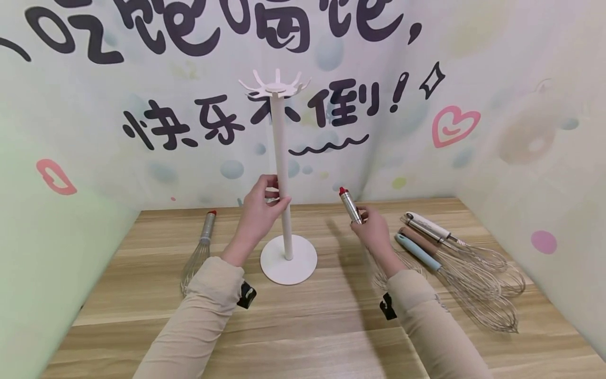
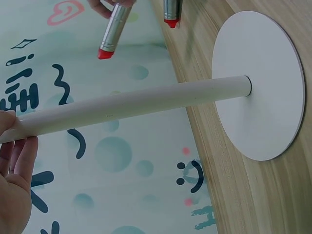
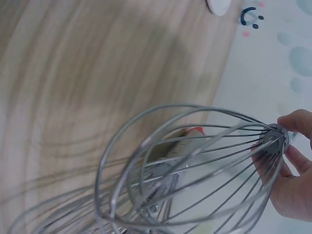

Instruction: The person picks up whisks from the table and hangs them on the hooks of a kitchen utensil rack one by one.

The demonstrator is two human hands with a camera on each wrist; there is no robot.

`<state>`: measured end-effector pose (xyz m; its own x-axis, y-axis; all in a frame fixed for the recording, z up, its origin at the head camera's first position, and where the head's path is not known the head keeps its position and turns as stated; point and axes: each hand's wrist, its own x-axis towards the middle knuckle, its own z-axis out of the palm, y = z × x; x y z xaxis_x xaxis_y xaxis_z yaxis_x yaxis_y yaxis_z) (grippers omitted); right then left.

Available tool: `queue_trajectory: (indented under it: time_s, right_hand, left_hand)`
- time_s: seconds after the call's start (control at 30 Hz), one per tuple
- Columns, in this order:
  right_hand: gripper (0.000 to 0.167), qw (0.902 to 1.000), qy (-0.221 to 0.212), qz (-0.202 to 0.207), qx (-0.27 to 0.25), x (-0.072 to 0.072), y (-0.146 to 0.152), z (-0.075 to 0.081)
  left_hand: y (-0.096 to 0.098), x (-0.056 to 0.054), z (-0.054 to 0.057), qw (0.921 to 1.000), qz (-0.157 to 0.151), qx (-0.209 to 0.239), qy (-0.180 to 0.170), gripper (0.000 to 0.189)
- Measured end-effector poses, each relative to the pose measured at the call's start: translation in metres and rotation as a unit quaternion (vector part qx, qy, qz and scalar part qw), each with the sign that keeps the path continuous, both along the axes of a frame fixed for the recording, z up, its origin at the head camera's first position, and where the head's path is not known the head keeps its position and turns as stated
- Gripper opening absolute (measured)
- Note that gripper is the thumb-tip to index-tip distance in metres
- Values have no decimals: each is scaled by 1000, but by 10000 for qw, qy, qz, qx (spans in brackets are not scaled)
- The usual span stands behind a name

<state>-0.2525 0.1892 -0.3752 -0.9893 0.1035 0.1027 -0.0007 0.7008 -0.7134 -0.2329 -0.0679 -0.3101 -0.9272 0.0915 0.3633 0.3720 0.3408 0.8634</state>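
- I take the white stand [image 1: 280, 142] as my landmark: it rises upright to the wall side of my arms, its round base [image 1: 275, 269] flat on the wooden surface [image 1: 303, 337] and a ring of prongs [image 1: 275, 89] at its top.
- My left grip [image 1: 259, 205] holds the stand's pole partway up, thumb and fingers on it.
- My right grip [image 1: 374, 230], right of the stand, is closed on the held whisk [image 1: 349, 204], low on its handle by the wires; I have it raised, red tip up and away from me.
- Left of the stand I see a red-tipped whisk [image 1: 206, 231] lying on the surface, wires toward me.
- Right of the stand, the left-wrist view also shows me a second red-tipped handle [image 2: 172, 12], only its end in sight.
- Farther right of the stand lie a blue-handled whisk [image 1: 418, 252], a brown-handled whisk [image 1: 416, 240] and a white-handled whisk [image 1: 429, 224], their wires overlapping.
- Behind the stand I see a pale wall [image 1: 189, 179] with black lettering.
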Motion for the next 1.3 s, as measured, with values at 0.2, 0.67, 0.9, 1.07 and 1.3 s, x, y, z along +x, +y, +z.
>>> queue_trajectory:
  time_s: [0.2, 0.67, 0.9, 1.07, 1.3]
  right_hand:
    - [54, 9995, -32, -79, -291, 0, 1, 9]
    - [52, 9983, 40, -96, -577, 2, 0, 28]
    - [53, 9958, 159, -51, -904, 0, 4, 33]
    - [54, 9922, 222, 5, -1229, -2, 6, 39]
    - [52, 9866, 203, -24, -1617, 1, 3, 50]
  left_hand:
    - [-1, -1, 1, 10000, 5, 35, -10, 40]
    - [-1, -3, 2, 10000, -52, 56, 7, 40]
    - [-1, -3, 2, 9999, -68, 71, -73, 40]
    - [-1, -3, 1, 9999, -62, 67, -57, 39]
    - [-2, -1, 0, 9999, -94, 79, -117, 39]
